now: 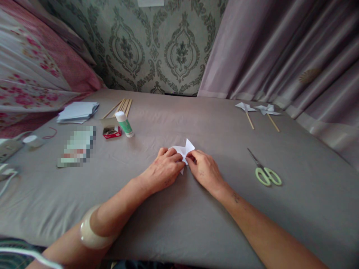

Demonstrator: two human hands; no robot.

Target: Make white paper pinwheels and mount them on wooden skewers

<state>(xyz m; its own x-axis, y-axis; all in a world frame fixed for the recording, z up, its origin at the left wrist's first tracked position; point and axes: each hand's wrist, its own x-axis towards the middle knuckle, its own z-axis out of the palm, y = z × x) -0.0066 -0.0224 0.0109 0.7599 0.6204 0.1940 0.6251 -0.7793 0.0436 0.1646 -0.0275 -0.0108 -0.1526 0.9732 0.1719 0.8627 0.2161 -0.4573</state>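
Note:
In the middle of the cloth-covered table, a white paper pinwheel without a stick lies between my hands. My left hand rests over its left part, fingers bent and pressing the paper. My right hand pinches the pinwheel's right side near its centre, thumb and fingertips together. One pointed paper blade stands up above the fingers, and another tip shows below them. Whether a pin is between the right fingertips cannot be made out.
Scissors with green handles lie on the right, below two finished pinwheels on sticks. On the left are a glue stick, a small red box of metal bits, wooden sticks, stacked paper and a power strip.

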